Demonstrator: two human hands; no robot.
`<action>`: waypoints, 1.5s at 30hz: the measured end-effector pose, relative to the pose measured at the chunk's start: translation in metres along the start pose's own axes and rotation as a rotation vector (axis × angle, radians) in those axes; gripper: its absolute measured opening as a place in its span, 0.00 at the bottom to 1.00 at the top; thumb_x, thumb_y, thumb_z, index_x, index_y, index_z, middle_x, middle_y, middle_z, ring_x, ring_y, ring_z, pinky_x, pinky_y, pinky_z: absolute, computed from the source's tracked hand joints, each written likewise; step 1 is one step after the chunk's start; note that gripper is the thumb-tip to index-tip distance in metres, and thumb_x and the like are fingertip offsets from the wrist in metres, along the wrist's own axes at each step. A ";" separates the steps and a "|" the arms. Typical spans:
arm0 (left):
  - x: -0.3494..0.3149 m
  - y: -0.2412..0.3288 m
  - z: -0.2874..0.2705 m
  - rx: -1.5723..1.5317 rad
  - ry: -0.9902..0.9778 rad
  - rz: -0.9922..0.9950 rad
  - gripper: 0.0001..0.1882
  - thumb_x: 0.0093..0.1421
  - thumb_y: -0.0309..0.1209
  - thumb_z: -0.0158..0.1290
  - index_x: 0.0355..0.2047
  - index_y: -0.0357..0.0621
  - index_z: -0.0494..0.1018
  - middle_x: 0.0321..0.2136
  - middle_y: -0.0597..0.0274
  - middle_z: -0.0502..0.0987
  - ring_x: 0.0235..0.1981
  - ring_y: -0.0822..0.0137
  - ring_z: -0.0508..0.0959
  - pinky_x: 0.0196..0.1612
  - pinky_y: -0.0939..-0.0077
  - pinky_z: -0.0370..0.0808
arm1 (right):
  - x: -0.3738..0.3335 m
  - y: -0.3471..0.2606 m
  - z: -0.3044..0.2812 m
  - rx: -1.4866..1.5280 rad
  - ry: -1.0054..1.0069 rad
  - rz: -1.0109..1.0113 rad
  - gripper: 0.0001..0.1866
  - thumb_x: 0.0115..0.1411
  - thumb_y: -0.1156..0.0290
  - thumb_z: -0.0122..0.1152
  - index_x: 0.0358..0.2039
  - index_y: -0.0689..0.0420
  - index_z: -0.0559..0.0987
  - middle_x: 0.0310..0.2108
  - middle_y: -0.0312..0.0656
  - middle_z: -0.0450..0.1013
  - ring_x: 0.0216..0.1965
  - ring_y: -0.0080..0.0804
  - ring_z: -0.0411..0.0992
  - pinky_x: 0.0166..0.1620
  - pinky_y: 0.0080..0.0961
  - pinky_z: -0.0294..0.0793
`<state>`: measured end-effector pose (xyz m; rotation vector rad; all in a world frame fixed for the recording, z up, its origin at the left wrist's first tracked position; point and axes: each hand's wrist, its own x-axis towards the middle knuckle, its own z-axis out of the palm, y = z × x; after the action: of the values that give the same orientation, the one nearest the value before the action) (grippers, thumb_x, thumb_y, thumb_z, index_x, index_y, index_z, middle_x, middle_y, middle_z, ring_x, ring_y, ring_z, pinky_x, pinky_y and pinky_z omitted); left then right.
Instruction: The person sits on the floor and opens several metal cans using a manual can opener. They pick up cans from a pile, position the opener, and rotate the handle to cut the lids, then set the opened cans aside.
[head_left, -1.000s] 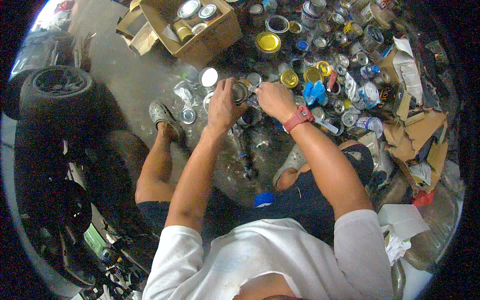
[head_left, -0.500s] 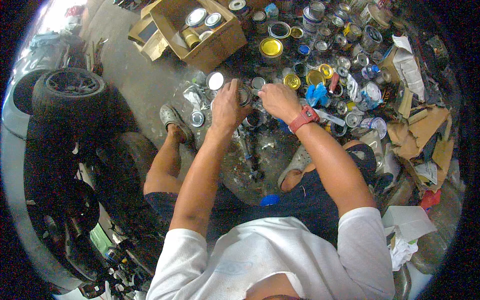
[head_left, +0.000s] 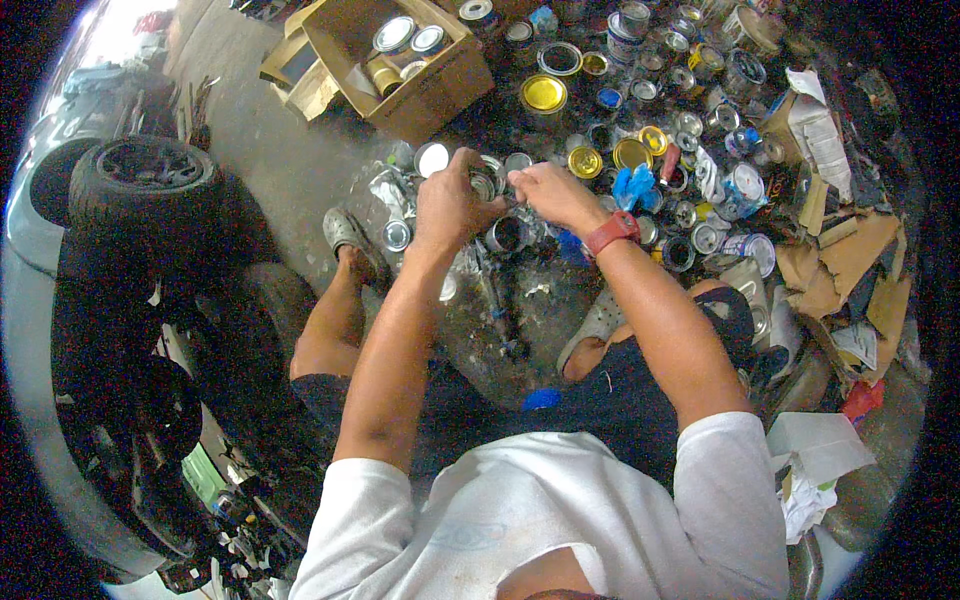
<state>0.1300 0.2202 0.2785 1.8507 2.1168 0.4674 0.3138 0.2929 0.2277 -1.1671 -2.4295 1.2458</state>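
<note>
My left hand is wrapped round a small open metal can, its thumb reaching across the near side. Close by on the right, my right hand has its fingers curled together in a pinch. Whatever is between those fingers is hidden. A red watch is on my right wrist. Just below the hands stands a dark open can. A white round lid or can top shows beyond my left hand, and a small closed can sits to its left.
A cardboard box with cans stands ahead. Many cans and lids, one bright yellow, crowd the right, along with a crumpled blue glove and torn cardboard. A car wheel is at left. My clog rests nearby.
My left hand has shifted slightly left and turned, showing more of the can and the thumb. A white round piece near my left forearm has come into view. My right hand has moved slightly.
</note>
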 end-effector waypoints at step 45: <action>-0.037 -0.178 -0.165 -0.401 0.192 -0.372 0.37 0.62 0.58 0.67 0.58 0.38 0.80 0.50 0.43 0.86 0.51 0.50 0.87 0.58 0.60 0.80 | 0.082 -0.056 0.096 -0.464 -0.121 -0.098 0.37 0.52 0.55 0.82 0.62 0.51 0.81 0.52 0.52 0.83 0.51 0.55 0.82 0.54 0.46 0.81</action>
<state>-0.0947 0.1530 0.3521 1.2043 2.2156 0.9230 0.1819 0.2728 0.1936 -1.0770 -2.9276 0.7628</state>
